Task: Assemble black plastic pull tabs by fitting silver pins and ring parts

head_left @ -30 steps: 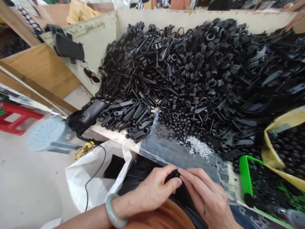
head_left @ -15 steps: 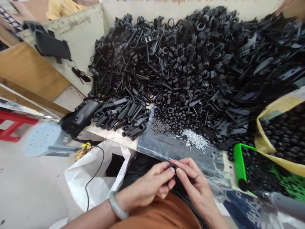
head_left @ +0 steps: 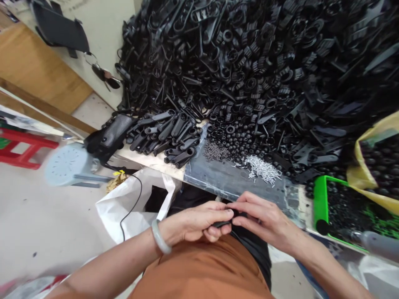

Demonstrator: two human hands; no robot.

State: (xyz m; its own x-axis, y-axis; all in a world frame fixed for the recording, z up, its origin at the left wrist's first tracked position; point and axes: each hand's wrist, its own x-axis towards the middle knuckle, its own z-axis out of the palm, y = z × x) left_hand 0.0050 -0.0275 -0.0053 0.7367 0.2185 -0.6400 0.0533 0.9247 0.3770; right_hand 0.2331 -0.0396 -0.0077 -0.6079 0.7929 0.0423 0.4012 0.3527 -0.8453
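A light-blue stool (head_left: 67, 164) stands near a red stool (head_left: 33, 139) on the pale floor (head_left: 34, 216).

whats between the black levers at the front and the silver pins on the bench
In the head view, a heap of small dark pieces lies on the grey sheet between the black levers and the silver pins.

My bench (head_left: 149, 162): pale top, dark grey sheet (head_left: 215, 178) over the middle of the front edge. Big heap of black plastic parts (head_left: 193, 66) across the back. Black arm pieces (head_left: 168, 133) lined up front left, black mesh pouch (head_left: 115, 133) just beside them. On the sheet: small dark pins (head_left: 215, 150), silver pins (head_left: 264, 169) to their right, black beads (head_left: 238, 139) behind. Green tray (head_left: 320, 199) at my right. Floor (head_left: 18, 232) is light grey; pale blue stool (head_left: 67, 164) and red stool (head_left: 28, 151) off left.
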